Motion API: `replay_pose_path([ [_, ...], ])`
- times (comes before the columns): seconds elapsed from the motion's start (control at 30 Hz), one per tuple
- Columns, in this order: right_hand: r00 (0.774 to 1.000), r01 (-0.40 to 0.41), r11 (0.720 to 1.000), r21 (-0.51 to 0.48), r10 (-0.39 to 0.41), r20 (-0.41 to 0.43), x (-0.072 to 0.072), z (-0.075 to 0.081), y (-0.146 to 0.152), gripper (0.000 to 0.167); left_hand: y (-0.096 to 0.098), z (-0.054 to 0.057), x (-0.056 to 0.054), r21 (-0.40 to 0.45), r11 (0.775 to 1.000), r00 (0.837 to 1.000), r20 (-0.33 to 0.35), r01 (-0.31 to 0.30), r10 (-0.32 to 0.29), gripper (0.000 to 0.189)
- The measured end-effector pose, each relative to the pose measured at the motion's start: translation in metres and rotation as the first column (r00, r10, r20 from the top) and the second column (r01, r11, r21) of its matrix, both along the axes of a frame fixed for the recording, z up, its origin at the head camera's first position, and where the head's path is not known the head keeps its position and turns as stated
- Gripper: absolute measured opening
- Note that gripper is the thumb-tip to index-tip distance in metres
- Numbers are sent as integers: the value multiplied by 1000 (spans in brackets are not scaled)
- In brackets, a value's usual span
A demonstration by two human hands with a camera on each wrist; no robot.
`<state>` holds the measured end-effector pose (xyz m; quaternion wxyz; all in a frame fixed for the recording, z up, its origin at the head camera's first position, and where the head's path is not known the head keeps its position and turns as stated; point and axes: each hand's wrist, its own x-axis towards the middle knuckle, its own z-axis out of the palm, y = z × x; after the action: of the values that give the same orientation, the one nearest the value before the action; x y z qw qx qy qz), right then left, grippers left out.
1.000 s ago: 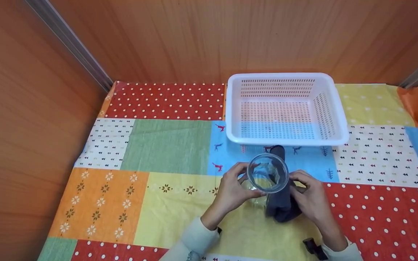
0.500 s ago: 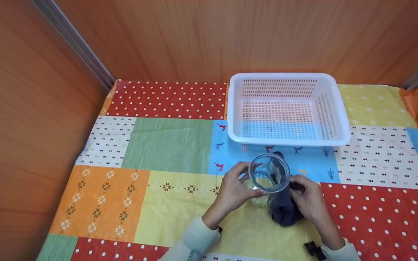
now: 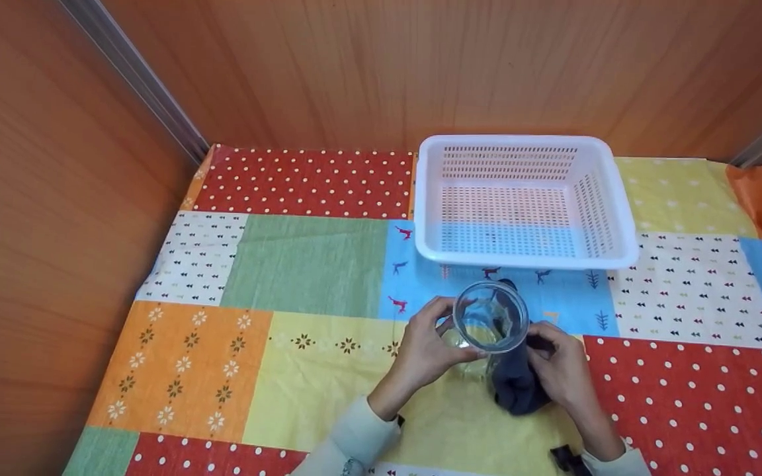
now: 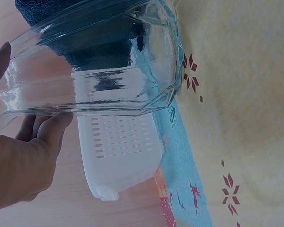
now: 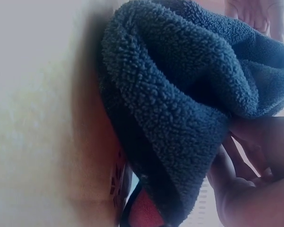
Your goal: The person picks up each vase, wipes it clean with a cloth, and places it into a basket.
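My left hand (image 3: 424,347) holds a clear glass jar (image 3: 491,317) upright, its round mouth facing up. Thumb and fingers lie around the jar just below the rim. In the left wrist view the jar (image 4: 109,92) has a faceted base close over the yellow cloth. My right hand (image 3: 561,367) pinches a dark blue-grey towel (image 3: 518,387) against the jar's right side. Fluffy and bunched in folds, the towel (image 5: 175,90) fills much of the right wrist view. Part of it is hidden behind the glass in the head view.
Behind the hands stands a white perforated plastic basket (image 3: 526,260) with nothing in it. A patchwork tablecloth (image 3: 321,264) covers the table. Wood-grain panels (image 3: 381,73) close off the back and the sides.
The towel's far end has drawn back toward me and its near end bunches lower. My right hand has shifted slightly toward me. The jar and left hand have barely moved.
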<state>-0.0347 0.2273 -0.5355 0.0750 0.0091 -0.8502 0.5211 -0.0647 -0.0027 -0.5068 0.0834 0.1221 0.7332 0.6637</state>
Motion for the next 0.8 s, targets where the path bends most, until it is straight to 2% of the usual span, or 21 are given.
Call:
replay_pose_path([
  [0.2,999,-8,998,-57,6,-49,2,5,-3,28,1,0,0,22,1000,1000,12,4,-4,63],
  [0.4,995,-8,999,-49,3,-99,5,19,-6,31,1,-1,0,21,1000,1000,7,5,-5,63],
  [0.57,994,-10,998,-62,3,-112,6,28,-9,33,1,0,0,19,1000,1000,1,1,-1,63],
  [0.8,994,-20,996,-87,11,-105,5,29,-9,32,2,-1,0,4,1000,1000,-17,1,-1,62],
])
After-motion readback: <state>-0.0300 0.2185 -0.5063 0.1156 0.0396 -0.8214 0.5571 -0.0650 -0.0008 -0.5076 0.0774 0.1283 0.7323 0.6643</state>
